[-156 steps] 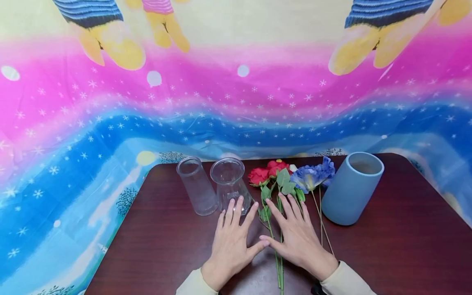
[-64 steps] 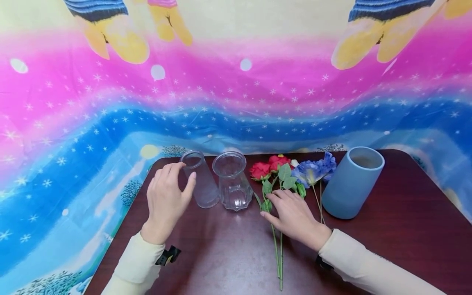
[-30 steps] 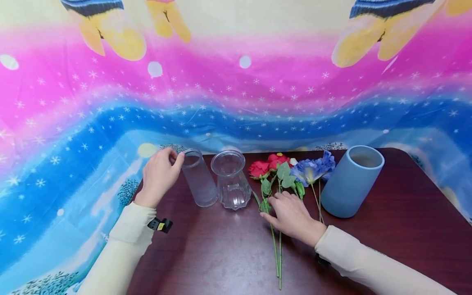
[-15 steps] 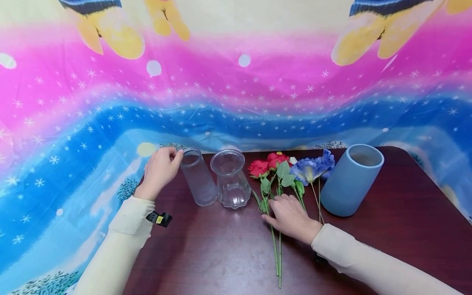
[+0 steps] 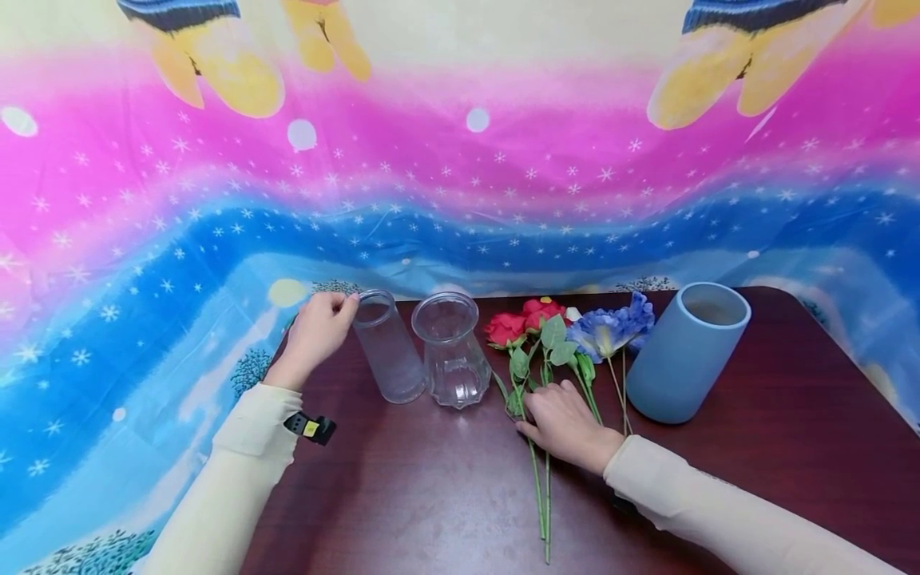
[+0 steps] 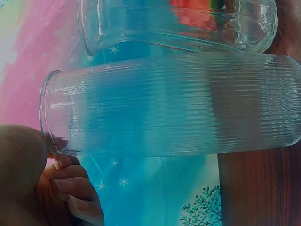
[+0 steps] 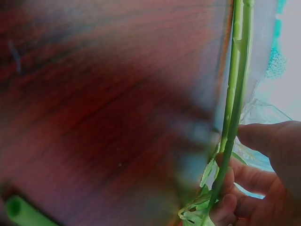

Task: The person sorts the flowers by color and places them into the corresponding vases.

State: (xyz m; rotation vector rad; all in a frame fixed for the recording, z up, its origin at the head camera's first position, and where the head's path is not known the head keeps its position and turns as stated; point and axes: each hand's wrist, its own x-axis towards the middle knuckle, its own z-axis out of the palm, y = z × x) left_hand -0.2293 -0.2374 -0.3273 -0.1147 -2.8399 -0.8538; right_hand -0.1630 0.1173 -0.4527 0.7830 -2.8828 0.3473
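My left hand pinches the rim of a tall, ribbed clear glass vase between thumb and fingertips. Up close in the left wrist view, the glass vase has a rolled lip and its base is on the table. My right hand pinches the green stems of the red roses, thumb on one side and curled fingers on the other. The rose heads point toward the back of the table. Part of the stems is hidden behind the right hand in the head view.
A flared clear glass vase stands right beside the ribbed one. Blue flowers on thin stems lie right of the roses. Beyond them stands a wide blue vase. A printed cloth hangs behind the dark wooden table.
From both hands spread over the table, the left went to the ribbed vase's rim and took hold of it. The right settled on the rose stems, its fingers curling in. The vases stayed put.
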